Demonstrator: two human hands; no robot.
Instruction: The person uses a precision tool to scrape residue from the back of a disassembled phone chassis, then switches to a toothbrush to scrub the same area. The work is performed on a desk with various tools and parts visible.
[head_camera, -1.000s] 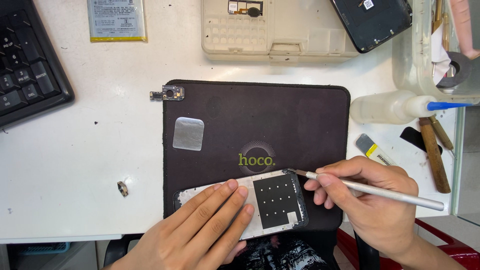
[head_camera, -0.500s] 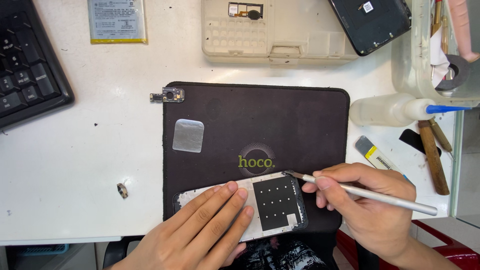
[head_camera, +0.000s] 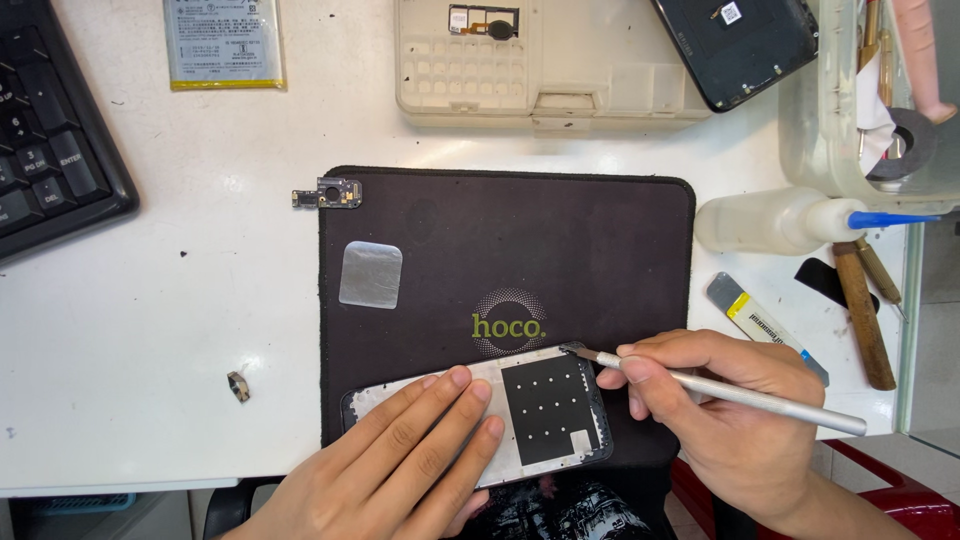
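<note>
Phone frame (head_camera: 500, 415) pinned by left hand (head_camera: 400, 465); right hand (head_camera: 730, 420) grips a metal tool (head_camera: 720, 392).

At the lower centre of the frame, the left hand (head_camera: 400, 460) lies flat on an opened white phone frame with a black square panel (head_camera: 500, 420), on a dark rectangular mat (head_camera: 520, 240). The right hand (head_camera: 730, 410) pinches a slim silver metal tool (head_camera: 740, 395), its tip touching the frame's upper right corner. The mat rests on the white table (head_camera: 150, 330).

Phone frame's (head_camera: 500, 420) left half under left hand (head_camera: 400, 460)
</note>
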